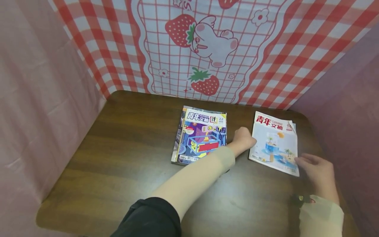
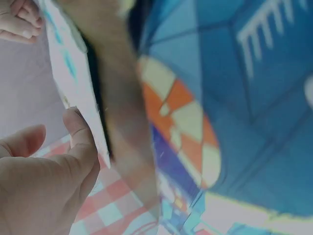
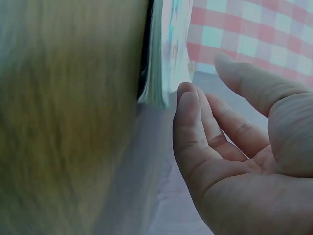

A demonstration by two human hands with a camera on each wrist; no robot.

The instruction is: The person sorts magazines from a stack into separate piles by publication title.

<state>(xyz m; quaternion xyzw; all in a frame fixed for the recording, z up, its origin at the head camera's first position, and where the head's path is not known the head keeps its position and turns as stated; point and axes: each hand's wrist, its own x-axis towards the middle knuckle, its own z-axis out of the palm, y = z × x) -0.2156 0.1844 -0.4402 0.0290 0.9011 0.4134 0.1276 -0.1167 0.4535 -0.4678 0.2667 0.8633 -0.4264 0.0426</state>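
Note:
A white magazine with red title characters and a blue beach picture lies flat at the table's right. At its left edge is my left hand; in the left wrist view a fingertip touches the edge while the thumb stands apart. My right hand is beside the lower right edge. The right wrist view shows its fingers fairly straight by the corner of the thick page block, thumb well away. Left of both hands, a stack of magazines has a purple and blue cover on top.
The brown wooden table has rounded corners. Red-and-white checked cloth with strawberries hangs along its back edge. Pink curtains close off the left and right sides. My left forearm crosses in front of the magazine stack.

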